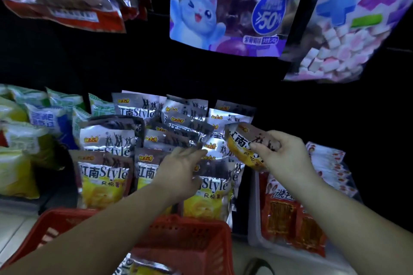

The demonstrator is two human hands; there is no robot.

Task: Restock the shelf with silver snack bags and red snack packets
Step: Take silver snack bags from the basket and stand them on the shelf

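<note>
The right grip (288, 156) pinched a silver snack bag (242, 143) by its edge, thumb on the face, and held it tilted. Just left of it, the left grip (178, 172) lay spread, fingers flat on the stacked silver bags (105, 140). The step probably called for pressing that row back, then sliding the held bag upright into the gap. Red snack packets (288, 219) lay below the right grip, and the red basket (196, 239) sat beneath both.

This was a dimly lit shop aisle. Behind the red shopping basket (201, 245), identical silver snack bags (105, 176) stood ranked in rows. Right of the basket were red snack packets (283, 216), and above it hung large printed bags (201, 13), probably on pegs.
</note>
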